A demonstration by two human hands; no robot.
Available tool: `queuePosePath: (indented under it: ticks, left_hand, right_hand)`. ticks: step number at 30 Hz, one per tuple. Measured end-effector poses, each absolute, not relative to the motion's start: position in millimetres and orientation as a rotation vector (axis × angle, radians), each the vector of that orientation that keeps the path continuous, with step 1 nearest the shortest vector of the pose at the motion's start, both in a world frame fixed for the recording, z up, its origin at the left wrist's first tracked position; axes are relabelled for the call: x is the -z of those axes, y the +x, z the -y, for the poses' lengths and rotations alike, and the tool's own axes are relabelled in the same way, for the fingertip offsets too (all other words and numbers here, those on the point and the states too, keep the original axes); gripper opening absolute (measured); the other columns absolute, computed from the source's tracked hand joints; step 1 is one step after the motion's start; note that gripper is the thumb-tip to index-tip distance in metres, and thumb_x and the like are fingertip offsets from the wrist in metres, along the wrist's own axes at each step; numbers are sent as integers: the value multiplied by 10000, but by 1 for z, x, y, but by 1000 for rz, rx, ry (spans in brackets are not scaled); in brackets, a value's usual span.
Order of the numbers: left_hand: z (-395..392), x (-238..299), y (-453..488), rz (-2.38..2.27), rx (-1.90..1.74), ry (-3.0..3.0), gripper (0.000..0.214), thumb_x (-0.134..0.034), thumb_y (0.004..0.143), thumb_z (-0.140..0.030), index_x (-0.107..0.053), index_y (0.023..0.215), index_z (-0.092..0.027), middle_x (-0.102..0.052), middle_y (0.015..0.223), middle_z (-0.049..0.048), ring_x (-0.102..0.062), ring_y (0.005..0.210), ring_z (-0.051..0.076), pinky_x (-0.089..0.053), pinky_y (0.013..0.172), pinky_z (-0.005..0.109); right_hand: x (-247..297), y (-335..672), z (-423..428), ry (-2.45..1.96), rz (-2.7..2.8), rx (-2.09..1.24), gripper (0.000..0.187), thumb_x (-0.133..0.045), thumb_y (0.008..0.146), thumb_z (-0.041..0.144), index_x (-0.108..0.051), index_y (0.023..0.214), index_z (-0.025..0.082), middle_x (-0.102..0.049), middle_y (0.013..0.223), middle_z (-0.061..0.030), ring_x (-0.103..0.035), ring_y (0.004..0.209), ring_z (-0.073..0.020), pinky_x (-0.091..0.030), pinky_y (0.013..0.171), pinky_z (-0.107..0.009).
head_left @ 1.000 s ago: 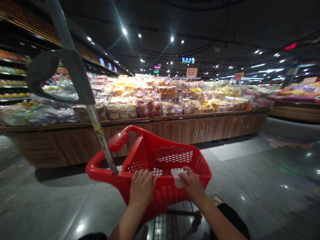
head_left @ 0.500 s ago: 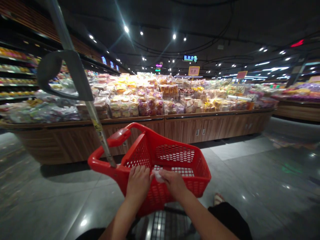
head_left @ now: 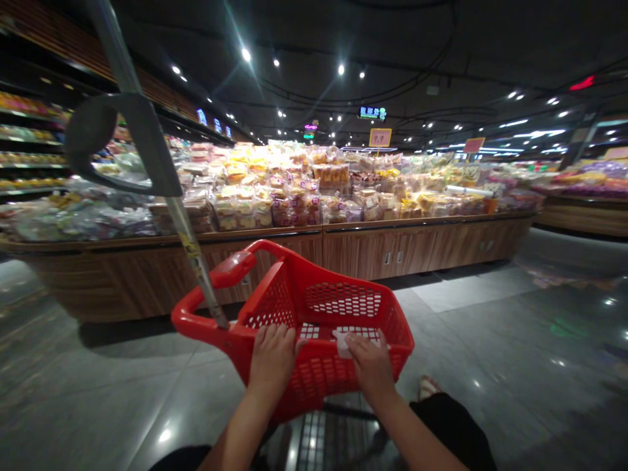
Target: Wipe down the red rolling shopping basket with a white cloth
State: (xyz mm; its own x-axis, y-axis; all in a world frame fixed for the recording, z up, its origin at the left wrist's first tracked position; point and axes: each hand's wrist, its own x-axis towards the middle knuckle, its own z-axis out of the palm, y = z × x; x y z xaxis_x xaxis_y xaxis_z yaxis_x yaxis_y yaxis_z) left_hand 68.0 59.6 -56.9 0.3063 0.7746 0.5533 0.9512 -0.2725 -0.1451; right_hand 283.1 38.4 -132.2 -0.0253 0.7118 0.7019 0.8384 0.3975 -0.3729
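Note:
A red plastic shopping cart point(head_left: 338, 376) stands right before me, its perforated basket open at the top. My left hand point(head_left: 273, 353) is closed over the near rim, close to the inner divider panel point(head_left: 267, 297). Farther right along that rim, my right hand point(head_left: 370, 360) presses a white wipe point(head_left: 343, 345) against the red plastic. Part of the wipe sticks out to the left of the fingers; the rest is hidden under them. A grey pole point(head_left: 191, 248) with a dark looped handle point(head_left: 159, 150) rises from the cart's handle end.
Beyond the cart runs a wood-panelled display counter point(head_left: 377, 252) piled with packaged food point(head_left: 294, 190). Stocked shelves point(head_left: 32, 144) line the far left. Another display point(head_left: 589, 203) stands at the right. Grey tiled floor point(head_left: 490, 353) surrounds the cart, and my foot point(head_left: 429, 386) shows beside it.
My right hand has slid to the right along the near rim, taking the white wipe with it. My left hand keeps its place on the rim, and the cart has not moved.

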Motion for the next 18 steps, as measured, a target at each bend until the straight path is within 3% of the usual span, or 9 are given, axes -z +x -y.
queuePosePath:
  ticks: [5,9,13,18]
  left_hand:
    - [-59,55,65,1499,527,-2140,265,-446,872,-396,-597,776,-200,-629,805,41,-543,855,233,-330,872,397]
    - [-63,54,54,1476,500,-2144,265,-458,866,-401,-587,754,-198,-631,800,43,-544,856,237,-328,873,401]
    - [-70,56,47,1456,475,-2139,286,-442,871,-415,-584,757,-195,-632,812,47,-544,869,241,-322,889,408]
    - [-71,58,46,1443,450,-2134,293,-420,880,-410,-580,756,-198,-630,803,45,-542,873,246,-319,892,416]
  right_hand:
    - [121,244,-47,-1291,1858,126,387,-419,864,84,-579,1140,303,-660,1128,-4,-597,1027,-157,19,1100,-465]
    - [130,285,-37,-1329,1821,182,403,-408,856,69,-587,1128,307,-667,1112,3,-608,1001,-160,78,1086,-493]
    - [139,329,-23,-1420,1747,270,404,-404,842,58,-608,1101,291,-679,1083,2,-615,985,-176,64,1081,-511]
    - [135,296,-31,-1420,1731,235,377,-420,847,72,-622,1072,298,-684,1070,5,-612,984,-184,90,1087,-491]
